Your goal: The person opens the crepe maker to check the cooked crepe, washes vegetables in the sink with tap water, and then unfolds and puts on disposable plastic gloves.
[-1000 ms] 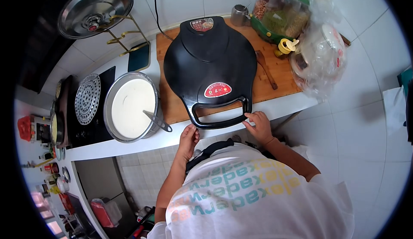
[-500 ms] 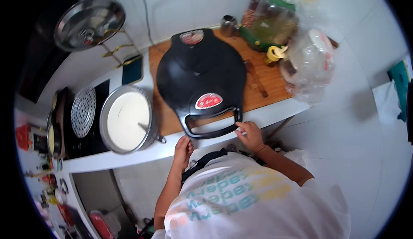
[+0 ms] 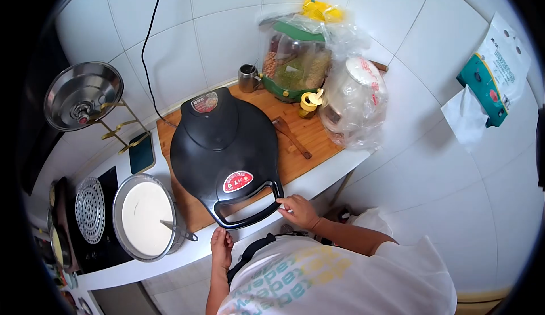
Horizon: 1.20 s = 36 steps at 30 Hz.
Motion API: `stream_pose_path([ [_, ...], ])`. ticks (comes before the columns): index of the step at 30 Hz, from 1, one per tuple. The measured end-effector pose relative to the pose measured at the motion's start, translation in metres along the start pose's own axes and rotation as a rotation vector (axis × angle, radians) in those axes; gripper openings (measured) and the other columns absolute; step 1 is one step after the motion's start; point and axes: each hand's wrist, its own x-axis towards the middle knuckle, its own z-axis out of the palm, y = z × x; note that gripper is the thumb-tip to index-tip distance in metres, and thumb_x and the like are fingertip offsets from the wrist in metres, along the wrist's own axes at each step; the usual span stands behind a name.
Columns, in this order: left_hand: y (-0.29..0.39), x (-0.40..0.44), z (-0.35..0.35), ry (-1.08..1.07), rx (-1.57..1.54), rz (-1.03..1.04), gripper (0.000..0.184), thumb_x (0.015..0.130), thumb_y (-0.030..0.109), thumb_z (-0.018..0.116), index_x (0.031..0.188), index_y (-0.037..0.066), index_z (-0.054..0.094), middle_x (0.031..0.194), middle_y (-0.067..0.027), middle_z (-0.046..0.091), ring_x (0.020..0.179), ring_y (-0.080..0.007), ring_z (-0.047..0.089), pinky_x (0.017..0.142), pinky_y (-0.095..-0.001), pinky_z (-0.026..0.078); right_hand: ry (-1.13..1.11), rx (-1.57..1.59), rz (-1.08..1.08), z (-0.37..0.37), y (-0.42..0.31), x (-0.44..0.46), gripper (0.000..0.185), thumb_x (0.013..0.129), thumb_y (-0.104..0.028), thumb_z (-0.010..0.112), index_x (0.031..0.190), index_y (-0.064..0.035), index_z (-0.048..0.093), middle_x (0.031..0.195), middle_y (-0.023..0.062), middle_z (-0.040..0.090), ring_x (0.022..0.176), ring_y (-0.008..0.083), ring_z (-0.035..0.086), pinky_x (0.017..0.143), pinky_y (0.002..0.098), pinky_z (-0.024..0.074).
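Note:
A black electric griddle (image 3: 221, 139) lies closed on a wooden board, its looped lid handle (image 3: 250, 223) facing me. At the right corner of that handle, the fingers of my right hand (image 3: 300, 211) are pinched on it. My left hand (image 3: 222, 248) is curled closed just below the handle's left front corner, fingertips close to it; whatever it may hold is hidden. To the left stands a metal pot (image 3: 118, 215) of creamy white batter (image 3: 145, 213), with a ladle (image 3: 180, 231) resting in it.
On the wooden board (image 3: 312, 139) are a wooden spatula (image 3: 292, 138), a yellow-capped jar (image 3: 308, 106), a metal cup (image 3: 248, 79) and a grain container (image 3: 292, 65). A plastic-wrapped container (image 3: 357, 105) stands right. Left are a steamer plate (image 3: 90, 210) and a metal lid (image 3: 85, 93) on a stand.
The camera view has shifted, so the griddle and both hands appear further left and lower. My hands stay at the same places on the handle's front; the griddle remains closed.

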Motion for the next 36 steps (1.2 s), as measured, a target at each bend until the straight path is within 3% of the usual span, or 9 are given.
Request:
stream_pose_path([
  [21, -0.001, 0.002, -0.003, -0.018, -0.064, -0.017, 0.010, 0.084, 0.019, 0.052, 0.080, 0.012, 0.047, 0.064, 0.0028, 0.043, 0.054, -0.0061, 0.039, 0.045, -0.0173, 0.030, 0.036, 0.058, 0.120, 0.010, 0.000, -0.007, 0.030, 0.072, -0.014, 0.063, 0.099, -0.0118, 0.052, 0.065, 0.0036, 0.049, 0.062, 0.0215, 0.050, 0.057, 0.0337, 0.0405],
  [26, -0.003, 0.004, -0.008, -0.069, -0.064, -0.008, 0.008, 0.085, 0.018, 0.051, 0.081, 0.012, 0.046, 0.064, 0.0031, 0.043, 0.054, -0.0046, 0.039, 0.044, -0.0161, 0.029, 0.044, 0.021, 0.107, 0.012, 0.001, -0.007, 0.034, 0.071, -0.012, 0.065, 0.101, -0.0076, 0.051, 0.066, 0.0058, 0.050, 0.060, 0.0203, 0.051, 0.056, 0.0320, 0.0420],
  [30, -0.006, 0.007, -0.011, -0.087, -0.056, -0.003, 0.009, 0.085, 0.019, 0.051, 0.083, 0.011, 0.047, 0.064, 0.0031, 0.044, 0.053, -0.0049, 0.039, 0.044, -0.0169, 0.029, -0.003, 0.013, 0.106, 0.013, 0.005, -0.007, 0.035, 0.069, -0.007, 0.065, 0.100, -0.0063, 0.050, 0.066, 0.0055, 0.050, 0.058, 0.0185, 0.050, 0.054, 0.0298, 0.0416],
  [31, -0.005, 0.006, -0.010, -0.088, -0.049, -0.005, 0.010, 0.085, 0.019, 0.051, 0.083, 0.011, 0.047, 0.064, 0.0031, 0.043, 0.053, -0.0051, 0.038, 0.044, -0.0170, 0.028, 0.034, 0.042, 0.133, 0.015, 0.005, -0.007, 0.030, 0.069, -0.011, 0.065, 0.096, -0.0092, 0.054, 0.062, 0.0029, 0.048, 0.058, 0.0198, 0.049, 0.054, 0.0318, 0.0405],
  [34, -0.005, 0.007, -0.010, -0.069, -0.005, -0.003, 0.012, 0.085, 0.022, 0.051, 0.083, 0.011, 0.047, 0.063, 0.0037, 0.043, 0.053, -0.0048, 0.037, 0.044, -0.0169, 0.028, 0.015, 0.027, 0.070, 0.013, 0.005, -0.005, 0.036, 0.068, -0.005, 0.066, 0.100, -0.0052, 0.049, 0.063, 0.0053, 0.048, 0.056, 0.0182, 0.049, 0.052, 0.0290, 0.0411],
  [36, -0.006, 0.008, -0.011, -0.070, -0.002, -0.001, 0.014, 0.085, 0.024, 0.052, 0.081, 0.012, 0.047, 0.063, 0.0040, 0.043, 0.052, -0.0046, 0.037, 0.045, -0.0168, 0.028, 0.038, 0.044, 0.068, 0.015, 0.006, -0.005, 0.035, 0.068, -0.008, 0.066, 0.099, -0.0088, 0.050, 0.061, 0.0033, 0.048, 0.056, 0.0196, 0.049, 0.051, 0.0309, 0.0400],
])
